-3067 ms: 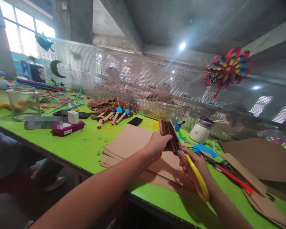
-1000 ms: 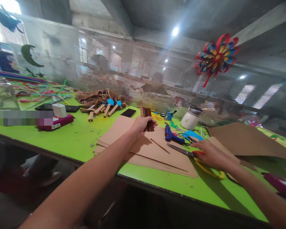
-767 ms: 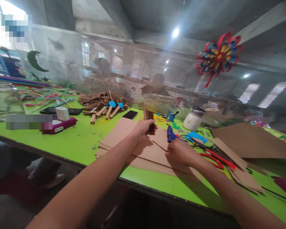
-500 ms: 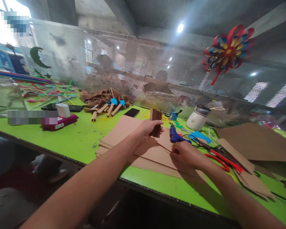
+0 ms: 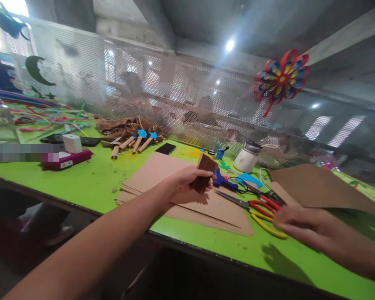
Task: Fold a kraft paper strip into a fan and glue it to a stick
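My left hand (image 5: 192,177) is closed round a bundle of narrow brown paper folded in pleats (image 5: 205,168), held tilted just above a stack of brown paper sheets (image 5: 153,166). To the right, my right hand (image 5: 306,227) hovers over the table, its shadow below it. Motion smears its fingers, and whether they touch anything is unclear. They appear beside the handles of a pair of scissors (image 5: 267,225) with one red and one yellow loop, blades pointing left over the sheets. A blue glue gun (image 5: 223,181) lies behind my left hand.
Red-handled scissors (image 5: 272,202), a blue sheet (image 5: 249,180) and a white jug (image 5: 246,156) stand or lie at the right. Large brown paper (image 5: 318,185) spreads beyond. Rolled-handle paper crafts (image 5: 140,139), a dark phone (image 5: 165,148) and a magenta box (image 5: 71,158) sit behind and left.
My right hand has moved away from the paper stack to the right, uncovering the scissors. My left hand keeps the pleated paper, now tilted more. The view has shifted slightly.
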### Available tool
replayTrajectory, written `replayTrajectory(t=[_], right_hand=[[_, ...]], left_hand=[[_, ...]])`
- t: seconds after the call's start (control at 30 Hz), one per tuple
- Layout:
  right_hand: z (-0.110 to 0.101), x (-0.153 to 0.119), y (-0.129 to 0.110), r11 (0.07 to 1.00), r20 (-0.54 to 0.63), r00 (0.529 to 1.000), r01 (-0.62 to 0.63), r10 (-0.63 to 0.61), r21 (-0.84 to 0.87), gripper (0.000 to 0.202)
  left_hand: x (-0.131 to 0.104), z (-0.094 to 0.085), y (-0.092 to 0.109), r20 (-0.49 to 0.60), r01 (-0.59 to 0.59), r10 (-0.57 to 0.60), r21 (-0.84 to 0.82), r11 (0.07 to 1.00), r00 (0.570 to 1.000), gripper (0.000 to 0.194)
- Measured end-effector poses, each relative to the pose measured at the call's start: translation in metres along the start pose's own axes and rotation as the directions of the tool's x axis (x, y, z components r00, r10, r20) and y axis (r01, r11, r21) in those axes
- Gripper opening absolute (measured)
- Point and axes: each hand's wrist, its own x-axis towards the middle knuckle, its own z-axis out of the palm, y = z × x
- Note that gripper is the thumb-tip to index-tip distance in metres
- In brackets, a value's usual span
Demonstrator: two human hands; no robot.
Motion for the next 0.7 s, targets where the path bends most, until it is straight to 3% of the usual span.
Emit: replayTrajectory(t=[0.03,0.07,0.17,0.27,0.43,0.57,0.7], right_hand=[[0.003,0.019,-0.009,0.999,0.184,0.982,0.033,-0.034,0.008,0.029],[0.009,0.037,-0.016,0.998,0.228,0.972,0.05,-0.055,0.026,0.03],[0.038,0.082,-0.034,0.976,0.16,0.98,0.087,-0.12,0.199,0.037],[0.066,0.107,-0.042,0.925,0.196,0.965,0.094,-0.176,0.368,0.04],[0.079,0.111,-0.046,0.832,0.344,0.889,0.069,-0.301,0.551,0.039],[0.089,0.103,-0.048,0.691,0.345,0.905,-0.083,-0.25,0.718,0.044],[0.098,0.098,-0.047,0.567,0.263,0.942,-0.101,-0.211,0.818,0.041]], left_hand=[[-0.001,0.0,-0.002,0.05,0.008,-0.009,0.018,1.0,0.999,0.019],[-0.001,-0.001,-0.004,0.097,0.017,-0.021,0.039,0.999,0.995,0.022],[-0.003,-0.001,-0.006,0.207,0.038,-0.053,0.076,0.996,0.977,0.029],[-0.007,0.001,-0.006,0.283,-0.011,0.001,0.033,0.999,0.959,0.03],[-0.013,0.006,-0.003,0.379,0.039,-0.055,0.05,0.998,0.924,0.026],[-0.011,0.008,-0.005,0.409,0.038,-0.062,0.066,0.997,0.91,0.021],[-0.006,0.009,-0.01,0.318,0.032,-0.063,0.1,0.995,0.946,0.02]])
